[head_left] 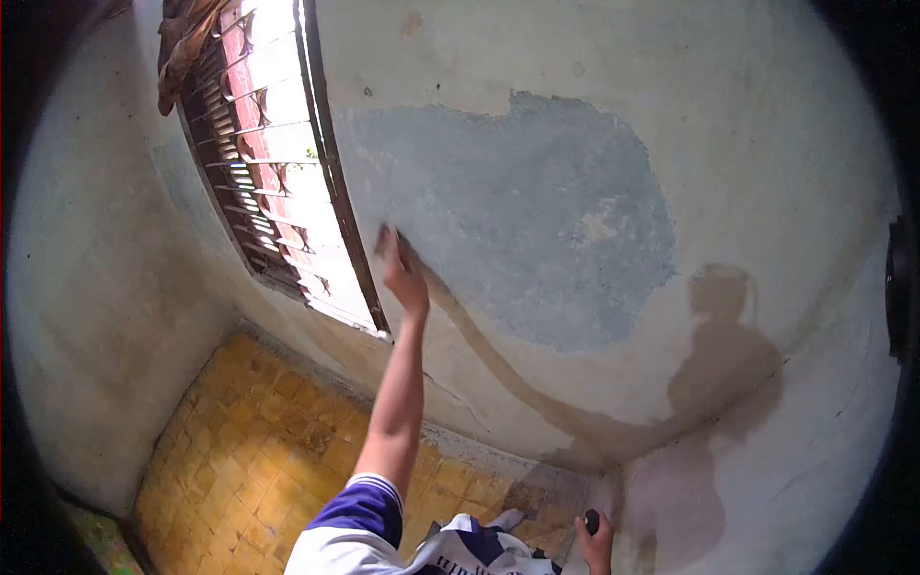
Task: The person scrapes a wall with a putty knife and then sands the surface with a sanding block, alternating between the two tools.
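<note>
My left hand (404, 278) reaches up to the wall beside the window, its fingers closed on a small dark flat piece (383, 239). Motion blur and the fingers hide its exact kind. It is at the left edge of a grey patch (537, 211) on the pale wall (747, 144), where the paint has an irregular outline. Low at the right, my right hand (596, 548) is wrapped round a black round-ended object (591, 521). Most of that object is hidden in the fist.
A barred window (278, 172) with a dark wooden frame stands left of my left hand. Below lies a yellow tiled floor (249, 460). A dark object (898, 287) is on the wall at the far right. My shadow (724, 355) falls across the wall.
</note>
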`<action>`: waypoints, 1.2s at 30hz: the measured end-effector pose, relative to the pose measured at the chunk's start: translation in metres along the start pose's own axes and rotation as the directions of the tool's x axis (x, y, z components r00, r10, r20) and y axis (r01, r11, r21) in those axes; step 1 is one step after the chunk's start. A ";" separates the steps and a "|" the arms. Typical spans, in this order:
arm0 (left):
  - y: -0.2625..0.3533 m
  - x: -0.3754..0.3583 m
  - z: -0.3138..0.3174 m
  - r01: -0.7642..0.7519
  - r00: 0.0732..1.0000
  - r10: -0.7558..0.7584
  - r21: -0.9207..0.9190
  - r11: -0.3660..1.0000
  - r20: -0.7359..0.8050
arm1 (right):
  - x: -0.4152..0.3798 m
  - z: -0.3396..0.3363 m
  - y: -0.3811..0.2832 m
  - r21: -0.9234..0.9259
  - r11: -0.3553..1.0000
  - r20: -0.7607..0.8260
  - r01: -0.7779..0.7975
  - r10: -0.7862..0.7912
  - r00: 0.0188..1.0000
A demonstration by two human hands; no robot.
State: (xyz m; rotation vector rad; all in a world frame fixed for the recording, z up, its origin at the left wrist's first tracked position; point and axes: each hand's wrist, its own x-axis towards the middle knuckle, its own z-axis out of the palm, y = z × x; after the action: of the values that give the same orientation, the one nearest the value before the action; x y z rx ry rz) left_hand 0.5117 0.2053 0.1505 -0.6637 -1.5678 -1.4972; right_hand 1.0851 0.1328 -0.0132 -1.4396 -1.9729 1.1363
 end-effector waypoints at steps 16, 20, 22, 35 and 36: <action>0.107 -0.240 -0.008 0.641 0.551 -0.485 0.028 0.767 0.679 | -0.005 0.018 0.080 -0.164 0.986 0.013 0.010 -0.008 1.000; 0.118 -0.258 -0.025 0.375 0.778 -0.248 -0.110 0.920 0.578 | -0.013 -0.007 0.002 -0.075 0.996 0.098 -0.045 0.052 0.994; 0.108 -0.206 -0.030 0.470 0.854 -0.413 -0.129 0.873 0.317 | -0.025 -0.015 -0.001 -0.062 0.996 0.044 -0.060 0.062 0.997; 0.244 -0.349 -0.021 0.190 0.402 0.397 -0.499 0.845 0.825 | -0.090 -0.015 0.099 0.072 0.992 -0.179 -0.100 0.111 0.977; 0.249 -0.333 -0.024 0.261 0.533 0.363 -0.557 0.789 0.764 | -0.082 -0.026 0.087 0.103 0.984 -0.132 -0.144 0.157 0.979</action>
State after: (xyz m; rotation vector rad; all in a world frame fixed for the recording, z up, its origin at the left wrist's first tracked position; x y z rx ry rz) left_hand 0.8931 0.2760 -0.0030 -2.1094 -1.6341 -1.7500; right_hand 1.1824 0.0766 -0.0606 -1.5962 -1.7181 1.1416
